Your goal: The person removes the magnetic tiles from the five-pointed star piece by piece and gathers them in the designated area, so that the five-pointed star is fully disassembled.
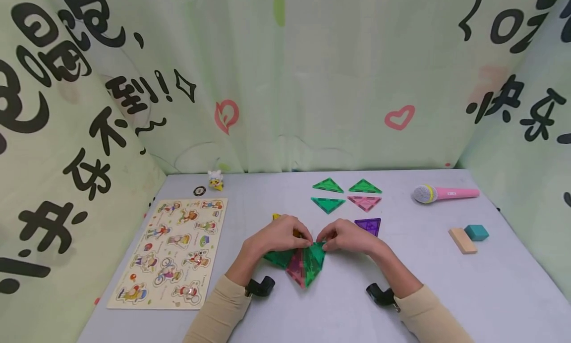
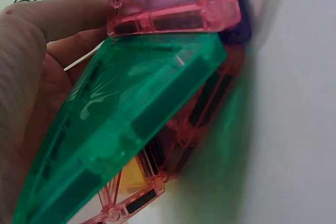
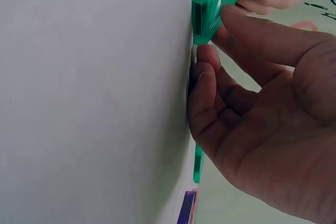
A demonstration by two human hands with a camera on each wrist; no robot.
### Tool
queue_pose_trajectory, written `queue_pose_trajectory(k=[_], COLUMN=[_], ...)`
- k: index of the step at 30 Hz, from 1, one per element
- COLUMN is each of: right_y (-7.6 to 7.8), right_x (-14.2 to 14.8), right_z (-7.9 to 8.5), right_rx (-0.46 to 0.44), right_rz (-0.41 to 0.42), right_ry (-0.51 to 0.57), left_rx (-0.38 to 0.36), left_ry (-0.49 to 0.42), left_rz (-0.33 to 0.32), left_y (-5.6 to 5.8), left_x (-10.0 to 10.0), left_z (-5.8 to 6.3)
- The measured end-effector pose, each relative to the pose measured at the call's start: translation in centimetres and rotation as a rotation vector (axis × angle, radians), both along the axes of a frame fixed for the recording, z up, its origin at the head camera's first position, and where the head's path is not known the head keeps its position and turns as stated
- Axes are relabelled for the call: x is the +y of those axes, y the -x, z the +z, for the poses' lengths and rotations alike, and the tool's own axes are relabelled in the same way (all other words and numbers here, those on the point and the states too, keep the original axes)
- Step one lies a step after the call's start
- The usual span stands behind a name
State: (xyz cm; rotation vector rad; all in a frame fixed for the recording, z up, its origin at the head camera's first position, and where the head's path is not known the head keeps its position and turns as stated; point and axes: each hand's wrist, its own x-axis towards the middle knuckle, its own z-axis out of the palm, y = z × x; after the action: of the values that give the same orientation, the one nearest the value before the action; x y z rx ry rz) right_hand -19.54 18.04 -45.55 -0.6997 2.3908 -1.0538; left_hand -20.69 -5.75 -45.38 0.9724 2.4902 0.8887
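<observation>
Both hands work at a small standing structure of translucent magnetic tiles near the middle of the table. A green triangular tile faces the front, with a pink tile beside it and another green tile on the left. My left hand holds the structure at its top, its fingers partly hidden behind a pink tile in the left wrist view. With thumb and fingers, my right hand pinches the green tile's upper right corner. A yellow piece shows low behind the tiles.
Behind the hands lie several flat triangular tiles, among them a green one and a pink one. A purple tile is beside the right hand. Sticker board left; toy microphone, wooden block and teal block right; small figurine at back.
</observation>
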Motion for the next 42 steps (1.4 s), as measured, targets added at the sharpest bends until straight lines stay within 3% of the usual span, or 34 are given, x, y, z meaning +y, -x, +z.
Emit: queue_pose_trajectory(k=[10,18,34,42], right_y=[0.3,0.8,1.3,1.3], right_x=[-0.5,-0.4,0.0,0.9], right_z=[-0.2,-0.5,-0.5,0.4], right_rx=[-0.027,-0.143,-0.146,-0.128], right_rz=[-0.046,-0.079,-0.12,-0.245], right_ry=[0.0,0.116,0.176,0.173], left_rx=[-0.062,-0.206,-0.149,-0.162], left_ry=[-0.027,-0.065,-0.033,-0.027], left_rz=[-0.023,0.021,-0.015,0.0], left_y=[0.0,-0.2,0.2,0.2], left_x=[-0.2,-0.9,-1.2,-1.5], left_z=[0.2,0.5,0.8,0.8])
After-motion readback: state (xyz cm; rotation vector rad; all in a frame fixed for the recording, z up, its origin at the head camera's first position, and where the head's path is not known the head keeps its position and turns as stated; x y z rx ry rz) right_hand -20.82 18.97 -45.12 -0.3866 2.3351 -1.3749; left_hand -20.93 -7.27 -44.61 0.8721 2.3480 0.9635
